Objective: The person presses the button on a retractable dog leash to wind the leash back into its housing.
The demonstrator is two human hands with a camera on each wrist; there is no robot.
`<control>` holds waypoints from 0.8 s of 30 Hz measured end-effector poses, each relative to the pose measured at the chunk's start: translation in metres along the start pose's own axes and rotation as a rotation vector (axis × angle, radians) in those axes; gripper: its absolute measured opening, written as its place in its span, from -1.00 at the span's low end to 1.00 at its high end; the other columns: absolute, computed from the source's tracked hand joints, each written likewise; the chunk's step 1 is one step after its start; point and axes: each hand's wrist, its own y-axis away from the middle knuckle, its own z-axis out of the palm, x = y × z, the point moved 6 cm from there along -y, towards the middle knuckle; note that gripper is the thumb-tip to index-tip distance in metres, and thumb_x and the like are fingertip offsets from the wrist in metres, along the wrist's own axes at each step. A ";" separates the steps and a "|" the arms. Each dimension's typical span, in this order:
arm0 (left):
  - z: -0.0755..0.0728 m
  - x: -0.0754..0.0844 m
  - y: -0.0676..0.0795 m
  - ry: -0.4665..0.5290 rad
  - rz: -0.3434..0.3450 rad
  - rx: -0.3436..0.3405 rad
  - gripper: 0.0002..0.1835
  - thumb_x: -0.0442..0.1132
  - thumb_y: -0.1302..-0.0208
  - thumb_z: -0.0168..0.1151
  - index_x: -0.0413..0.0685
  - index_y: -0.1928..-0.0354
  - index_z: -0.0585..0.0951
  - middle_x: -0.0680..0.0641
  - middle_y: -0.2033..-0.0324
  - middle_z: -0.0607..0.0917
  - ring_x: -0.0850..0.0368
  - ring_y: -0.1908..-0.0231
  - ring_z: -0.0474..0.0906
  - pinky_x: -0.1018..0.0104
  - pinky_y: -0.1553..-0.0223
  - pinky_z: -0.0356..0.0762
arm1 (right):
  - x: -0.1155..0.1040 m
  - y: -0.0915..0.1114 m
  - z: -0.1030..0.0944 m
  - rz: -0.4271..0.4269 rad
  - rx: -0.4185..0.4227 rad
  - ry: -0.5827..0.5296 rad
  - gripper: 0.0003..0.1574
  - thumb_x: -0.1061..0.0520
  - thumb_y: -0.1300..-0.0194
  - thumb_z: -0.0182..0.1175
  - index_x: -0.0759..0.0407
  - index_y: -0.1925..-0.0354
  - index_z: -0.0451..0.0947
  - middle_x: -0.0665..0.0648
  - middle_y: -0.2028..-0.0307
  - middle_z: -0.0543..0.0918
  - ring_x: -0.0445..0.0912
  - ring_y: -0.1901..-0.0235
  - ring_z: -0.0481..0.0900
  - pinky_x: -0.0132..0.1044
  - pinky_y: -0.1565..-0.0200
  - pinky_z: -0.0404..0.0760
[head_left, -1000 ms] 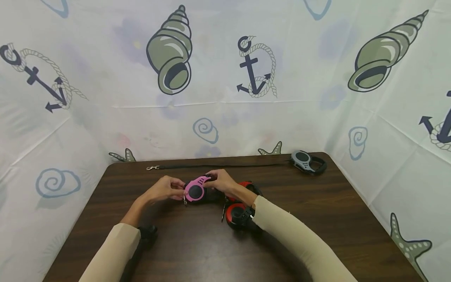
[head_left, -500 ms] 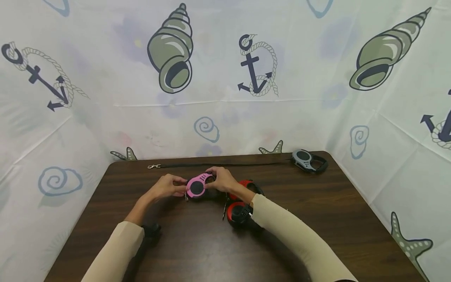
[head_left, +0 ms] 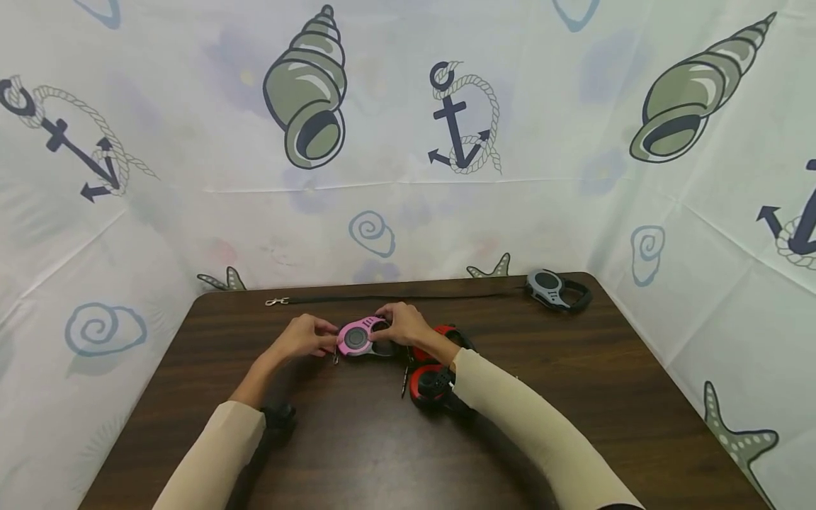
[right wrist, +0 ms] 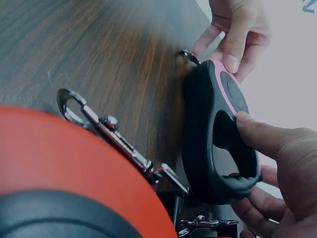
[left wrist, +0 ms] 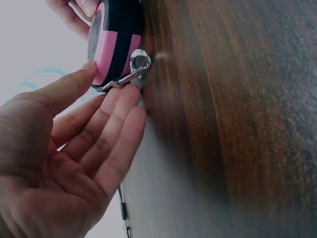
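Leash in pink [head_left: 355, 338], just below and left of the head view's centre, held at both ends: left hand [head_left: 303, 338] pinches the front, right hand [head_left: 404, 326] grips the handle [right wrist: 230, 191]! Red leashes [head_left: 427, 383] to its right, grey leash [head_left: 546, 282] farther right, higher up.

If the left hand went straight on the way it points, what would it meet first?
The pink-and-black retractable leash, whose case the left hand touches. Beyond it, probably, the right hand, though depth is hard to judge.
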 end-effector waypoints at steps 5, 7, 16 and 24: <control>0.000 -0.001 0.003 -0.030 -0.018 -0.006 -0.66 -0.31 -0.41 0.40 -0.43 -0.10 0.70 -0.19 0.30 0.82 0.05 0.30 0.79 0.17 0.26 0.79 | 0.002 -0.002 0.003 0.006 0.001 0.076 -0.28 -0.20 -0.25 0.54 0.08 -0.27 0.67 0.12 -0.12 0.75 0.07 -0.15 0.65 0.16 -0.23 0.40; 0.000 -0.001 0.004 -0.024 -0.021 -0.007 -0.66 -0.32 -0.41 0.41 -0.44 -0.10 0.70 -0.19 0.29 0.82 0.06 0.30 0.78 0.17 0.27 0.79 | 0.001 -0.003 0.003 0.007 0.002 0.090 -0.28 -0.21 -0.25 0.54 0.07 -0.26 0.67 0.12 -0.11 0.76 0.08 -0.15 0.65 0.19 -0.21 0.34; -0.002 -0.001 0.006 -0.091 -0.023 -0.021 -0.67 -0.25 -0.43 0.40 -0.37 -0.08 0.73 -0.15 0.31 0.82 0.09 0.31 0.76 0.20 0.29 0.78 | -0.001 0.001 -0.001 -0.023 0.014 0.161 -0.29 -0.28 -0.26 0.51 0.05 -0.23 0.69 0.07 0.02 0.77 -0.01 -0.01 0.67 0.09 -0.08 0.34; -0.017 -0.002 0.011 -0.204 0.022 0.021 -0.62 -0.13 -0.47 0.38 -0.31 -0.10 0.74 -0.10 0.32 0.80 0.11 0.34 0.70 0.21 0.26 0.76 | 0.006 0.014 -0.019 -0.092 0.024 0.073 -0.31 -0.17 -0.38 0.43 0.19 -0.30 0.62 0.21 -0.13 0.75 0.10 -0.11 0.70 0.10 -0.20 0.60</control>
